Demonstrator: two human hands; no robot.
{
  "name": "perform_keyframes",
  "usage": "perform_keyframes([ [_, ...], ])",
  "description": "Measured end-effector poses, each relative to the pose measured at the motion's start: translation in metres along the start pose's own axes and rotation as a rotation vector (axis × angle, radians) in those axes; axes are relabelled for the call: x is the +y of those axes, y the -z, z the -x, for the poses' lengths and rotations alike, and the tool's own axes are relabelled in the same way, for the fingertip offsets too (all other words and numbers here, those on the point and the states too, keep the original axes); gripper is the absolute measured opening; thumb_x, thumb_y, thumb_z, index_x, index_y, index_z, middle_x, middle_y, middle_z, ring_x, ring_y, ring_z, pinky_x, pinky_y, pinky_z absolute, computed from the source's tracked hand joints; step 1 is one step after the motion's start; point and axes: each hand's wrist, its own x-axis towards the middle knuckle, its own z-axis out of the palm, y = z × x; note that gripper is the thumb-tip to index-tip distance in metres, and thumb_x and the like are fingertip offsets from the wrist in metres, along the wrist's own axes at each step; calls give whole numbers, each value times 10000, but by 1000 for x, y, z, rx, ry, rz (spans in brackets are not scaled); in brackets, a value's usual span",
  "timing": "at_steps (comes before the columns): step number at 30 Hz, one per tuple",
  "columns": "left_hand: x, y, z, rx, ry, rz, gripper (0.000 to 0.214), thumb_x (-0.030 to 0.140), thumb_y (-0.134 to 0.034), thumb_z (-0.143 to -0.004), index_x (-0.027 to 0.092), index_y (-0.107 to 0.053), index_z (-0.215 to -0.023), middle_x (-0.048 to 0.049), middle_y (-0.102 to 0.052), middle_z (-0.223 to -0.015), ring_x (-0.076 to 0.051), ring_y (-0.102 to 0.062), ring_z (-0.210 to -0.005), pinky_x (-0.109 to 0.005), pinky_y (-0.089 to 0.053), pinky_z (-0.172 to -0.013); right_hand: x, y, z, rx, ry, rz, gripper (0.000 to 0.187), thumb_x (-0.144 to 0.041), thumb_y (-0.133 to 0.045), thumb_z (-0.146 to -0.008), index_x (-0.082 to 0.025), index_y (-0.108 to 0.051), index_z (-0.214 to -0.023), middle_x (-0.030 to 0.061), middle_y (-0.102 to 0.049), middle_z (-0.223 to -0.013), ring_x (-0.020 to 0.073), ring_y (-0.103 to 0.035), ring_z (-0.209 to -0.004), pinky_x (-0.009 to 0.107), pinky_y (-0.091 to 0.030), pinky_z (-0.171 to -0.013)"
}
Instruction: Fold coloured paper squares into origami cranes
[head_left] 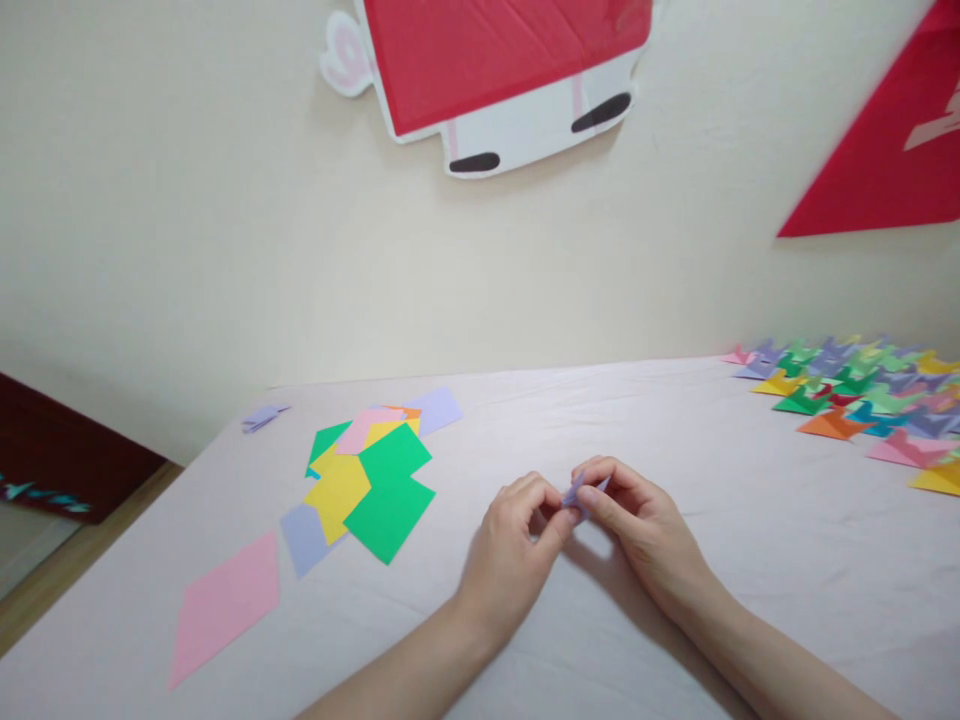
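A small folded piece of purple paper (574,494) is pinched between my two hands, just above the table near the middle. My left hand (517,530) grips its left side between thumb and fingertips. On the other side, my right hand (637,515) holds it with thumb and index finger. Fingers cover much of the paper, so its full shape cannot be made out. To the left lie loose sheets of coloured paper, among them a green sheet (390,500), a yellow sheet (339,495) and a pink sheet (229,605).
Many folded paper figures (855,385) in several colours stand in rows at the right back. A folded purple paper (262,417) lies at the table's left back edge. The pale-covered table (420,650) meets the wall (480,280), where red decorations hang.
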Motion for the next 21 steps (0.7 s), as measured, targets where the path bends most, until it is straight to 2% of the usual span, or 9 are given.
perform_keyframes([
  [3,2,2,0,40,-14,37,108,261,-622,-894,203,-574,-817,3,-601,-842,-167,-542,-820,-270,-399,-752,-1,0,0,11,26,9,250,-418,-715,-783,-204,-625,-689,1,-597,-732,149,-542,-706,252,-465,-660],
  [6,4,4,0,143,-81,64,90,221,-646,-868,208,-569,-914,-9,-597,-922,-172,-548,-890,-274,-414,-804,-2,0,0,28,33,17,241,-415,-714,-788,-205,-629,-704,-1,-600,-727,145,-545,-684,248,-468,-632],
  [8,4,5,0,170,-123,75,71,204,-629,-876,209,-565,-906,-13,-593,-926,-175,-551,-901,-281,-420,-822,-2,-1,0,16,49,43,233,-409,-713,-791,-204,-638,-710,0,-600,-720,147,-549,-682,250,-474,-632],
  [21,6,4,1,127,-126,108,46,193,-584,-912,203,-590,-867,-20,-612,-907,-178,-563,-903,-291,-429,-824,-2,0,3,21,151,180,171,-372,-701,-810,-218,-663,-746,-1,-610,-738,155,-561,-700,252,-465,-638],
])
